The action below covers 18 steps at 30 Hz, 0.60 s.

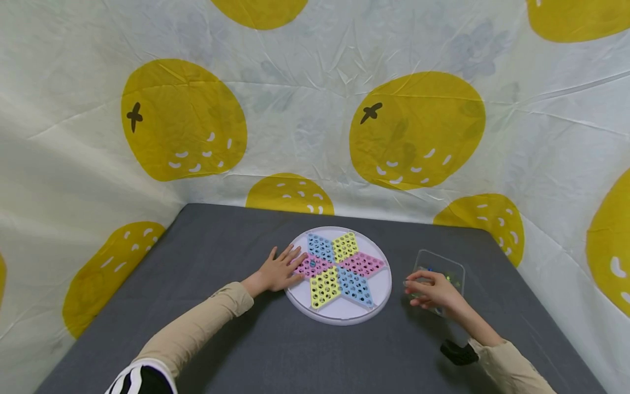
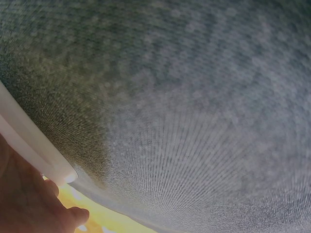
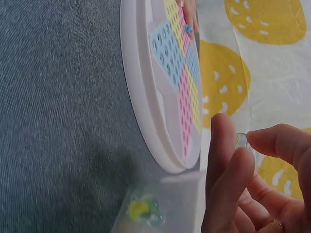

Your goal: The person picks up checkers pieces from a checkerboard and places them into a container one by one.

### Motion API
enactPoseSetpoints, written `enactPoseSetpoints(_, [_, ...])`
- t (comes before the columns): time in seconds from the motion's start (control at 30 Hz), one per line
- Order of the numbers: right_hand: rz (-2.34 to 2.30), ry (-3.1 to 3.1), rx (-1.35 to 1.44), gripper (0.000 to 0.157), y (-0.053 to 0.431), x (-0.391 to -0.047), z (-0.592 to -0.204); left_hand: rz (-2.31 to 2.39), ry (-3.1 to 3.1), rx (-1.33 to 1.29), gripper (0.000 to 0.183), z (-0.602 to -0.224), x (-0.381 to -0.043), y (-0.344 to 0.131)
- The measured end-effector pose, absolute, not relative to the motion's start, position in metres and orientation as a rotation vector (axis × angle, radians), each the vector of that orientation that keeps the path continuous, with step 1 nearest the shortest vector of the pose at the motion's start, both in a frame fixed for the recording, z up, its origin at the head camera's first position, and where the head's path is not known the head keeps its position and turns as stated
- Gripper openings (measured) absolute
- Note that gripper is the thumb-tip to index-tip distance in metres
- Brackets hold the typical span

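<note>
A round white Chinese checkers board (image 1: 300,298) with a pink, yellow and blue star lies on the table. My left hand (image 1: 281,270), fingers spread, rests on its left edge beside the pink point. One blue marble (image 1: 312,264) sits in a hole of that pink point, near the left fingertips. To the right of the board, my right hand (image 1: 435,290) is raised in front of a clear plastic box (image 1: 445,255). In the right wrist view, its thumb and fingers pinch a clear glass marble (image 3: 241,141). Several marbles (image 3: 146,211) lie inside the box, partly hidden by the hand.
A dark grey cloth covers the table (image 1: 354,355). White fabric (image 1: 295,120) printed with yellow fruit hangs behind and along both sides. A black strap-like object (image 1: 459,353) is at the right wrist.
</note>
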State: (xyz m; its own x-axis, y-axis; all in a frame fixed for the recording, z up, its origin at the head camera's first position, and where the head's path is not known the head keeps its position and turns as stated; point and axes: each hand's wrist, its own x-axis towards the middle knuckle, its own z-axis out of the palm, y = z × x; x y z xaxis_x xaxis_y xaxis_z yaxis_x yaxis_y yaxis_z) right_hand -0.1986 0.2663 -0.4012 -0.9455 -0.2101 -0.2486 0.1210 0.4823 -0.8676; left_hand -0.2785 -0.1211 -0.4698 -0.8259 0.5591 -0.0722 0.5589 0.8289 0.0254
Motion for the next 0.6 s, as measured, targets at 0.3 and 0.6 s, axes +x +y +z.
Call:
enactPoseSetpoints(0.3, [-1.431,2.456,-0.037,0.047,0.284,-0.195,-0.395,0.007,2.925,0.898,0.063,-0.467,-0.277,-0.122])
enactPoseSetpoints(0.6, [-1.411,2.484,-0.020,0.051,0.304,-0.194,-0.393,0.011,2.925,0.905,0.063,-0.466,-0.276,-0.121])
